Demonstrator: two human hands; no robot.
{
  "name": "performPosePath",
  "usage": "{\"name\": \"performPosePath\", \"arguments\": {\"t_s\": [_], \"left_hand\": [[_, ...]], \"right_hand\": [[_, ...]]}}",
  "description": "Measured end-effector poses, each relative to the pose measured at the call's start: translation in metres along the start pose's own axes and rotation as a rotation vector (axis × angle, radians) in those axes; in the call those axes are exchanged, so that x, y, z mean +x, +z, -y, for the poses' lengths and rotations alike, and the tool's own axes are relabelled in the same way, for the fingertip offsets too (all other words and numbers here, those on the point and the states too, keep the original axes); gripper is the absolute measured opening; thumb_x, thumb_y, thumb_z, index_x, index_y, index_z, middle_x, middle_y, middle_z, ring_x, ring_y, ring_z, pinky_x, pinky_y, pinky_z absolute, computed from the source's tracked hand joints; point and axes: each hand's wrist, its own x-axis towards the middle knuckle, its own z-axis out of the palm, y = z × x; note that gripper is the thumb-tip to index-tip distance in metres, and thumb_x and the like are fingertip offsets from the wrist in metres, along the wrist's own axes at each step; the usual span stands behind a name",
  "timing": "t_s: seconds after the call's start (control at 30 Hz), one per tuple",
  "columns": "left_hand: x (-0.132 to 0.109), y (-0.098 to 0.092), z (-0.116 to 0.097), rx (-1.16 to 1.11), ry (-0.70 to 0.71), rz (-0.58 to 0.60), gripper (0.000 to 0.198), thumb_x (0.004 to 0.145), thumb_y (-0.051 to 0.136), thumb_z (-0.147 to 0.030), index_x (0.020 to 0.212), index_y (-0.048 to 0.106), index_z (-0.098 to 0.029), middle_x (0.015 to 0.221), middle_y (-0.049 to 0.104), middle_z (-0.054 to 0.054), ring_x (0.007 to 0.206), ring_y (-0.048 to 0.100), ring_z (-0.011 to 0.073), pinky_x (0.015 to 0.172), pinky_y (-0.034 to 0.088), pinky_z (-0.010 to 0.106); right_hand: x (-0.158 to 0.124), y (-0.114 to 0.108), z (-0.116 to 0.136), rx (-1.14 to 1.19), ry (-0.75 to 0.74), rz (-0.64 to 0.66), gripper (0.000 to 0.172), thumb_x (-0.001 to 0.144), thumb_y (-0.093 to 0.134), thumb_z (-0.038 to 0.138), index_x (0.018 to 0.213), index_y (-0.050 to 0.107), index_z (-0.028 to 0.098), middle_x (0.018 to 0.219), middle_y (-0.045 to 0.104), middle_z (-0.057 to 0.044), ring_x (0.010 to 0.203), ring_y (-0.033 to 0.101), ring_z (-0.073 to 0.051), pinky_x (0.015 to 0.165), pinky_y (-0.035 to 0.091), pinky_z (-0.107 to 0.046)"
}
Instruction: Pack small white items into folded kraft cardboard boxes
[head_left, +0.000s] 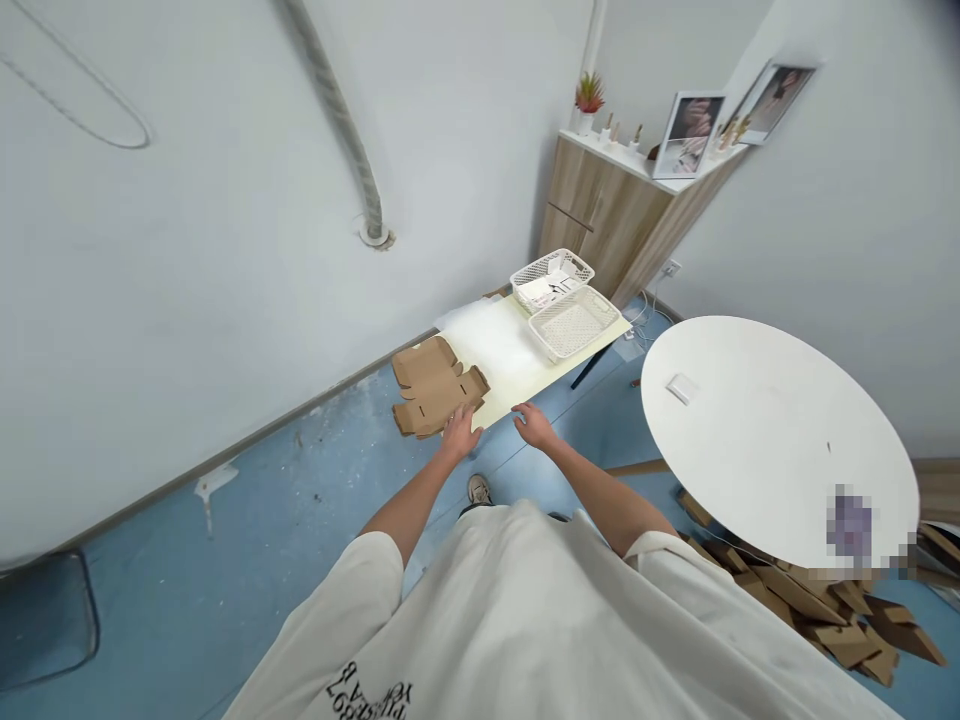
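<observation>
Unfolded brown cardboard box blanks [431, 372] lie flat on the left end of a narrow pale-yellow table [517, 375]. My left hand [461, 432] rests at the near edge of the cardboard, its fingers stretched out and touching it. Over the table's near edge is my right hand [532, 424], fingers apart and curved a little, with nothing in it. Towards the table's far right end stand two white plastic baskets. The nearer basket [574, 322] shows its bare bottom; the farther basket [551, 277] has white papers or cards with dark marks in it.
A white oval table [780, 430] stands on the right, with a small white item [682, 388] on it. Under it lies a heap of folded cardboard [817, 605]. Behind the baskets is a wooden cabinet [607, 210]. At lower left is a dark chair [49, 620].
</observation>
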Motion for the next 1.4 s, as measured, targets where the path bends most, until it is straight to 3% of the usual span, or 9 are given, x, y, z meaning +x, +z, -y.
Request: {"name": "performPosePath", "arguments": {"t_s": [0.2,0.4,0.53,0.63,0.83,0.97,1.2,1.3,1.4], "left_hand": [[0.018,-0.021,0.081,0.097,-0.032,0.08,0.046,0.09,0.061,-0.037,0.132,0.054,-0.019,0.156,0.034,0.017,0.144,0.034,0.0341,0.116,0.028,0.047],[0.038,-0.029,0.115,0.042,-0.057,0.162,0.053,0.082,0.069,-0.047,0.127,0.058,-0.021,0.145,0.047,0.015,0.134,0.044,0.0336,0.11,0.036,0.045],[0.042,-0.031,0.127,-0.027,-0.015,0.183,0.04,0.087,0.061,-0.048,0.117,0.067,-0.022,0.14,0.052,0.012,0.128,0.05,0.0319,0.109,0.038,0.044],[0.038,-0.03,0.131,-0.034,0.072,0.151,0.032,0.095,0.047,-0.034,0.112,0.071,-0.021,0.137,0.055,0.013,0.128,0.051,0.0306,0.111,0.036,0.043],[0.027,-0.036,0.125,0.045,0.14,0.134,0.035,0.093,0.041,-0.015,0.119,0.065,-0.015,0.128,0.059,0.018,0.124,0.053,0.0312,0.107,0.038,0.044],[0.023,-0.052,0.119,0.064,0.157,0.075,0.036,0.095,0.039,-0.014,0.124,0.059,-0.014,0.12,0.064,0.018,0.116,0.059,0.0298,0.104,0.039,0.044],[0.01,-0.085,0.106,0.18,0.257,0.002,0.045,0.088,0.048,-0.005,0.131,0.055,-0.016,0.117,0.068,0.017,0.109,0.065,0.0283,0.098,0.044,0.042],[0.003,-0.096,0.096,0.254,0.318,-0.099,0.052,0.083,0.052,-0.002,0.133,0.053,-0.016,0.125,0.066,0.016,0.112,0.065,0.0268,0.098,0.044,0.04],[-0.003,-0.105,0.082,0.296,0.329,-0.205,0.057,0.082,0.052,-0.002,0.137,0.051,-0.017,0.139,0.059,0.015,0.123,0.059,0.0267,0.105,0.041,0.042]], "right_hand": [[0.046,0.045,0.058,-0.038,-0.053,0.083,0.036,0.094,0.05,0.02,0.128,0.063,0.022,0.134,0.058,-0.009,0.123,0.054,-0.022,0.105,0.042,-0.035],[0.067,0.061,0.078,-0.1,-0.05,0.15,0.037,0.092,0.052,0.018,0.128,0.062,0.021,0.132,0.059,-0.009,0.123,0.053,-0.023,0.103,0.042,-0.034],[0.076,0.067,0.085,-0.138,-0.056,0.173,0.035,0.092,0.052,0.018,0.125,0.064,0.022,0.129,0.061,-0.008,0.12,0.054,-0.024,0.102,0.042,-0.034],[0.083,0.071,0.091,-0.19,-0.07,0.197,0.036,0.093,0.05,0.018,0.125,0.064,0.023,0.129,0.06,-0.008,0.119,0.054,-0.025,0.1,0.042,-0.036],[0.095,0.078,0.104,-0.383,-0.136,0.156,0.035,0.091,0.053,0.021,0.124,0.065,0.025,0.126,0.057,-0.013,0.12,0.046,-0.032,0.103,0.035,-0.046],[0.099,0.072,0.114,-0.441,-0.225,0.091,0.039,0.088,0.05,0.015,0.124,0.065,0.024,0.126,0.055,-0.016,0.12,0.041,-0.034,0.105,0.029,-0.051],[0.106,0.048,0.134,-0.546,-0.335,-0.101,0.055,0.089,0.048,0.017,0.144,0.05,0.022,0.139,0.051,-0.016,0.131,0.033,-0.035,0.112,0.015,-0.053],[0.112,0.038,0.137,-0.631,-0.451,-0.053,0.044,0.093,0.046,0.02,0.135,0.06,0.021,0.128,0.061,-0.015,0.124,0.041,-0.033,0.113,0.01,-0.053],[0.114,0.025,0.137,-0.654,-0.507,-0.023,0.038,0.097,0.042,0.02,0.125,0.067,0.02,0.112,0.068,-0.012,0.108,0.05,-0.029,0.109,0.018,-0.048]]}}
